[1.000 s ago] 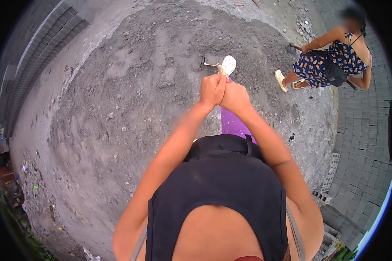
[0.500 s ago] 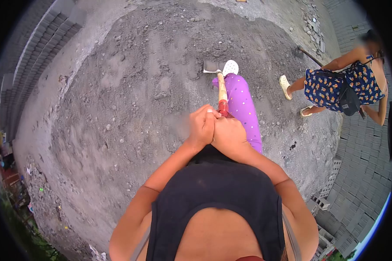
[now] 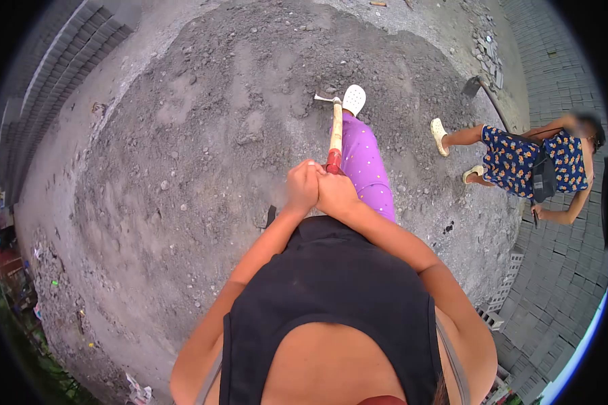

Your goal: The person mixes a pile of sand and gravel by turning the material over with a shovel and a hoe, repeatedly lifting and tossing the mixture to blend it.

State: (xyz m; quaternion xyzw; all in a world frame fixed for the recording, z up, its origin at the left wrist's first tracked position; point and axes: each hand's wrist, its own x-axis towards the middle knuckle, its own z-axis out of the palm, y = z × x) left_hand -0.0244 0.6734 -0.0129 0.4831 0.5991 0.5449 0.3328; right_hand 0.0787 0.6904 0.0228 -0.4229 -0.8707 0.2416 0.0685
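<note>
Both my hands are closed together near my waist, around the upper end of a hoe point(image 3: 336, 135). My left hand point(image 3: 302, 186) presses against my right hand point(image 3: 336, 193), and its fingers partly cover the grip. The handle is pale wood with a red wrapped section just beyond my right hand. At its far end, the thin metal blade point(image 3: 325, 99) points left, close above the grey soil point(image 3: 216, 142). Beside the handle is my leg in purple dotted trousers point(image 3: 368, 158), with a white clog point(image 3: 354, 100) on the foot.
On the right stands another person point(image 3: 513, 158) in a patterned dress, holding a long-handled tool with a dark blade point(image 3: 472, 86). Stacked grey blocks point(image 3: 561, 270) line the right side, and more stacks point(image 3: 74, 61) stand at upper left. Rubble point(image 3: 488, 50) lies at upper right.
My hands and the hoe have shifted slightly left, and the blade is turned more edge-on to me. The other person has bent lower, and their tool's dark blade shows more fully.
</note>
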